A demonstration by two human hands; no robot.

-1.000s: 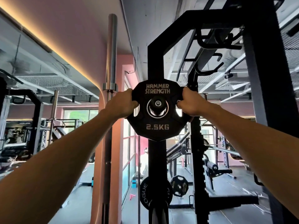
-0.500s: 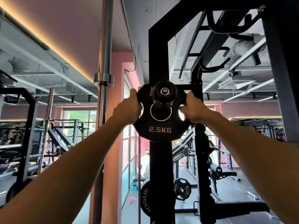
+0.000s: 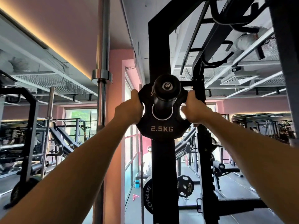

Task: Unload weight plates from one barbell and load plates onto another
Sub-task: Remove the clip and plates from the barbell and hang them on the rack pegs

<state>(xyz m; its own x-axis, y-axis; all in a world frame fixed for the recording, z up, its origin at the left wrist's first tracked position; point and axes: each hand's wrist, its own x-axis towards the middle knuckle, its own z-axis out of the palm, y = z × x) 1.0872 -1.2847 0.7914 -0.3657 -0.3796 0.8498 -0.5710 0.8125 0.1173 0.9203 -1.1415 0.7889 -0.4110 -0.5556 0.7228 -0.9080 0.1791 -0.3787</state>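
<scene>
1. The black rack post (image 3: pixel 159 46) stands tall in the middle of the frame.
2. The 2.5KG plate (image 3: pixel 159 128) has slid farther back along the black bar end (image 3: pixel 166 92), which now sticks out more toward us.
3. The left hand (image 3: pixel 129 110) and right hand (image 3: pixel 193 109) grip the plate's two sides, fingers curled around it.
4. It looks like the plate is going on, so loading is nearly done.

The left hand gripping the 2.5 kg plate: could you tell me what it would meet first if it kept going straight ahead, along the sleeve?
Probably the black rack upright behind the plate. The left hand points forward along the sleeve. Depth is unclear; nothing nearer shows.
</scene>
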